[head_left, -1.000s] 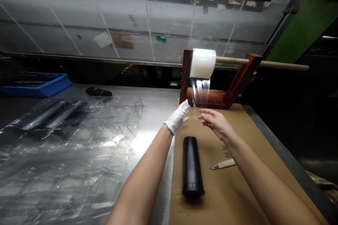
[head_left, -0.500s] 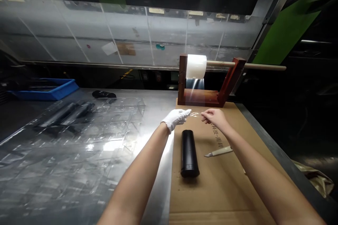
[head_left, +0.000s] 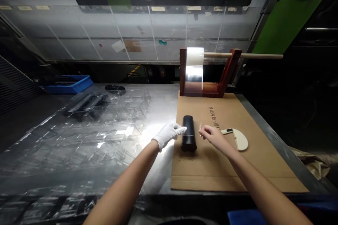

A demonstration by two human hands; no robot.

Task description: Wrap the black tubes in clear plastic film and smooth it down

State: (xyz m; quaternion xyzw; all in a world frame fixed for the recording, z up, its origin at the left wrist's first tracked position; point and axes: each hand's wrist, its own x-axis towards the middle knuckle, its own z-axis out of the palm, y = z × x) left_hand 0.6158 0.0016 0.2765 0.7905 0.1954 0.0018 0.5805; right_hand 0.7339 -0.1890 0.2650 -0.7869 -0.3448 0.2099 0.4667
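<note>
A black, tube-like part (head_left: 188, 123) lies lengthwise on a cardboard sheet (head_left: 237, 175). On its left, my left hand (head_left: 167, 134), in a white glove, pinches one end of a piece of clear film. The bare fingers of my right hand (head_left: 212, 136) close on the other end of this clear film (head_left: 200, 126), just right of the part. Between the hands the film spans the part's near half; whether it touches the surface I cannot tell. Beyond them, a roll of clear film (head_left: 194, 56) hangs on a red-brown wooden stand (head_left: 182, 74).
Right of my right hand lie a tool with a pale handle and dark patch (head_left: 227, 131) and a cream, rounded piece (head_left: 241, 140). A clear moulded tray (head_left: 118, 112) with black parts covers the left side. A blue bin (head_left: 83, 83) stands behind it.
Both hands have come nearer, away from the film stand, bringing the clear film over the black part. The cream rounded piece, covered by my right arm before, now shows.
</note>
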